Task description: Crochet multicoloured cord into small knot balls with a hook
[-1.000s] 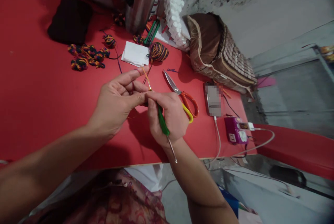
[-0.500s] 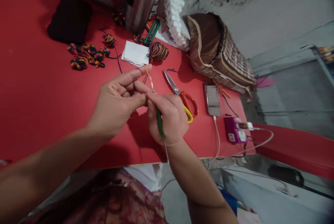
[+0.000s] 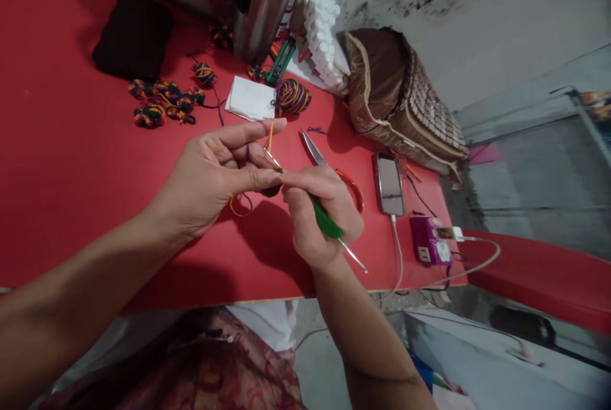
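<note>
My right hand (image 3: 327,212) is closed round a crochet hook (image 3: 327,218) with a green handle. One metal end reaches up to the yarn, and the other sticks out below my palm. My left hand (image 3: 219,171) pinches a small dark piece of crochet (image 3: 272,191) between thumb and fingers, mostly hidden behind the thumb. A strand of orange yarn (image 3: 271,135) runs over its raised index finger down to the hook's tip. A loose loop of yarn (image 3: 241,205) hangs under the left hand. Scissors (image 3: 312,148) lie behind the right hand, partly covered by it.
Several crocheted flowers (image 3: 165,102), a small yarn ball (image 3: 204,74), a larger yarn ball (image 3: 293,97) and white paper (image 3: 251,98) lie beyond my hands. A steel flask (image 3: 267,9) stands behind. To the right are a phone (image 3: 390,184) on a cable, a purple box (image 3: 427,240) and a brown bag (image 3: 382,72).
The hook has tilted, its lower end swinging to the right as my right hand turned. More of the dark crochet and a yarn loop now show below my left hand.
</note>
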The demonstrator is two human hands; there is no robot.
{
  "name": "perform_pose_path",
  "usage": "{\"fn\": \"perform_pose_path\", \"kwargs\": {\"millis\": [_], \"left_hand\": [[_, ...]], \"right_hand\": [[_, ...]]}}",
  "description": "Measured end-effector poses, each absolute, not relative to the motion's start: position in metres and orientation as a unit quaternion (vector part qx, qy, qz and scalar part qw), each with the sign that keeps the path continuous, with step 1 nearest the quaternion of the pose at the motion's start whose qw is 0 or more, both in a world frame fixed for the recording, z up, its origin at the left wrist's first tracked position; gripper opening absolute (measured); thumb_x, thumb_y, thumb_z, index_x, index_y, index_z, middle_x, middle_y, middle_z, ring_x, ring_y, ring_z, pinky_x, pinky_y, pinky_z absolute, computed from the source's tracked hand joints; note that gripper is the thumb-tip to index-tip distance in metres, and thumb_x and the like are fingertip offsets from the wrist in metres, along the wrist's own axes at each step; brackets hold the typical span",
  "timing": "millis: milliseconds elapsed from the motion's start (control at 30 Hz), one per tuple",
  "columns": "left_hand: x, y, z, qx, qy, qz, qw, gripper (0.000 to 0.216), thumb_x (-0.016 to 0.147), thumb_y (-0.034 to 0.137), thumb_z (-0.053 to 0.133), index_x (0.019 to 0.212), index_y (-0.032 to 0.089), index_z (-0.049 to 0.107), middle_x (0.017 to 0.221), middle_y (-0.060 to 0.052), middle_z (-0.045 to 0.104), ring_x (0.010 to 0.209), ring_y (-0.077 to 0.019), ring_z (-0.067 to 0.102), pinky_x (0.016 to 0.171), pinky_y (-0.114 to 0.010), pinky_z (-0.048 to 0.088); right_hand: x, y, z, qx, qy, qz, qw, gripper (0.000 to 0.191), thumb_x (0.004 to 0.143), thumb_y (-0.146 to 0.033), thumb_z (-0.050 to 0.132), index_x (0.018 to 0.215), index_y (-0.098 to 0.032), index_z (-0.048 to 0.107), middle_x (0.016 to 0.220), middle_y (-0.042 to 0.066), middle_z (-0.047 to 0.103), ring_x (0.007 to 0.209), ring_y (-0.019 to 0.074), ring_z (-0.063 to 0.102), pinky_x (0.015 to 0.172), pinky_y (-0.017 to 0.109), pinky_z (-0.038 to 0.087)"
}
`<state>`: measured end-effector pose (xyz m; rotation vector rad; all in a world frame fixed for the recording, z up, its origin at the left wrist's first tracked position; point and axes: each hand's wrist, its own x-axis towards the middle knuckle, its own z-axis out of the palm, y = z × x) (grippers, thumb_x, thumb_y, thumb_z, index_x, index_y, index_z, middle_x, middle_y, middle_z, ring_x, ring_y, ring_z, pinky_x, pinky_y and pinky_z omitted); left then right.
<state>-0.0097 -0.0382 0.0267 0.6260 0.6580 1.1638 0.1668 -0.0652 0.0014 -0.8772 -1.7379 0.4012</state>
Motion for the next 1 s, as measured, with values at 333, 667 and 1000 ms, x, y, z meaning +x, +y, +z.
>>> {"fn": "perform_pose_path", "kwargs": {"millis": [333,667,1000], "left_hand": [[-0.012,-0.038,0.027,0.332,0.331,0.541,0.698,0.049,0.066,0.006,0.100,0.111,0.022,0.090,0.075,0.004,0.073,0.068,-0.0118,0.071,0.066,-0.023,0.063],[-0.017,-0.039,0.029,0.355,0.335,0.508,0.709,0.049,0.072,0.012,0.098,0.120,0.021,0.088,0.077,0.001,0.072,0.061,-0.0177,0.075,0.053,-0.027,0.063],[-0.022,-0.034,0.030,0.367,0.334,0.483,0.722,0.053,0.075,0.009,0.095,0.127,0.018,0.084,0.074,0.001,0.075,0.058,-0.0189,0.076,0.052,-0.026,0.065]], "right_hand": [[0.169,-0.067,0.007,-0.382,-0.708,0.216,0.553,0.018,0.108,-0.031,0.069,0.116,-0.041,0.083,0.079,0.003,0.071,0.075,0.0225,0.072,0.074,0.040,0.060],[0.169,-0.068,0.010,-0.388,-0.690,0.239,0.562,0.016,0.107,-0.029,0.072,0.113,-0.036,0.085,0.079,0.001,0.072,0.074,0.0207,0.070,0.071,0.038,0.059],[0.170,-0.066,0.012,-0.359,-0.701,0.234,0.570,0.019,0.107,-0.024,0.070,0.116,-0.034,0.084,0.087,0.002,0.081,0.077,0.0186,0.073,0.070,0.036,0.061]]}}
